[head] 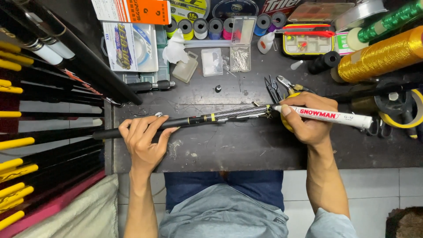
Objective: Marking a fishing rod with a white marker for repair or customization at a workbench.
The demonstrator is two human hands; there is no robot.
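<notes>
A slim black fishing rod (pixel 198 120) with yellow bands and a woven grey section lies across the dark worktable (pixel 229 150). My left hand (pixel 143 140) grips the rod's black shaft near the table's left edge. My right hand (pixel 304 121) holds a white marker pen (pixel 335 116) with its tip touching the rod's end at the metal guide. A yellow roll sits partly hidden under my right hand.
Many black-and-yellow rods (pixel 39 88) are stacked at the left. Small pliers (pixel 282 86) lie behind the rod. Thread spools (pixel 207 26), plastic boxes (pixel 306 44), a gold thread cone (pixel 379 55) and tape rolls (pixel 401 110) crowd the back and right.
</notes>
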